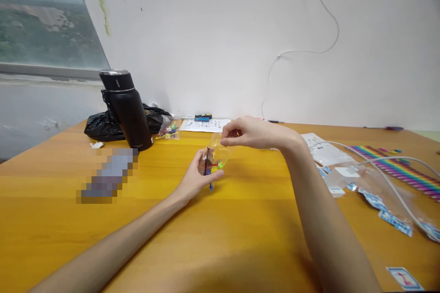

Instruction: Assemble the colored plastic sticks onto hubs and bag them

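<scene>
My left hand (198,175) is closed around the lower end of a small clear plastic bag (216,154) holding several colourful little parts in red, green, blue and yellow. My right hand (252,133) pinches the top edge of the same bag from above. The bag hangs just over the orange wooden table (220,238), near its middle. Both forearms reach in from the near edge.
A black flask (126,109) stands at the back left before a black bag (103,126). Another bag of parts (169,130), a paper sheet (205,124) and a screwdriver (202,117) lie behind. Clear packets (360,183), a white cable (395,183) and rainbow strips (402,169) crowd the right.
</scene>
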`<control>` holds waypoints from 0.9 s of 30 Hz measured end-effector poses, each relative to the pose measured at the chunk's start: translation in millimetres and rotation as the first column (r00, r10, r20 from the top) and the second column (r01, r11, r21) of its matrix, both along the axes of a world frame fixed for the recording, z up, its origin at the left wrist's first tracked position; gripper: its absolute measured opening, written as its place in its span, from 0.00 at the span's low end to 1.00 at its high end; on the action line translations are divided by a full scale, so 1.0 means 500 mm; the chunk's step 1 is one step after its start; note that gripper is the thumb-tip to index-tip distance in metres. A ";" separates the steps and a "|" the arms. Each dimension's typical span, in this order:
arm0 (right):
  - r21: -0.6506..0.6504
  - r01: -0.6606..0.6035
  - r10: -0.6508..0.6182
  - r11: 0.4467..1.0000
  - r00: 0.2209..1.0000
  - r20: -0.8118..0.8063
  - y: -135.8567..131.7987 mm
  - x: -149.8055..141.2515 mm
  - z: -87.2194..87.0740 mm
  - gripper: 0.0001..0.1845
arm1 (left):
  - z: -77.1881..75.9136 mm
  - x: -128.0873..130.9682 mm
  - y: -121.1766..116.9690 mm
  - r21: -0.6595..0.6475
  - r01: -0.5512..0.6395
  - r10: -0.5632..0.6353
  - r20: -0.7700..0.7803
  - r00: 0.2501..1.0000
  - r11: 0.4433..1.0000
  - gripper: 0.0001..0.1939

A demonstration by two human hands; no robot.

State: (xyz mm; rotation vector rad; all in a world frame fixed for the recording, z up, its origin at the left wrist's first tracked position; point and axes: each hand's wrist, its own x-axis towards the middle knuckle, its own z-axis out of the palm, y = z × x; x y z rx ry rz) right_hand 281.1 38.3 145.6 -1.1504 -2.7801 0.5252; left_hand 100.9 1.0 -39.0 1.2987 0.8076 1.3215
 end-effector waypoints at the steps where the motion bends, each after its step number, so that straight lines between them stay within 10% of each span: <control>1: 0.065 0.015 -0.014 0.998 1.000 -0.019 0.004 0.002 -0.001 0.14 | 0.002 -0.001 0.001 0.004 0.002 -0.002 0.022 1.000 1.000 0.29; 5: 0.216 0.123 -0.105 0.969 0.990 -0.089 0.016 0.013 -0.005 0.15 | 0.012 -0.009 0.005 0.001 0.009 -0.009 0.104 0.995 1.000 0.17; 27: 0.010 0.113 -0.113 0.994 0.993 0.036 0.009 0.036 -0.002 0.13 | 0.021 -0.027 0.010 -0.033 0.050 -0.053 -0.103 0.993 0.998 0.23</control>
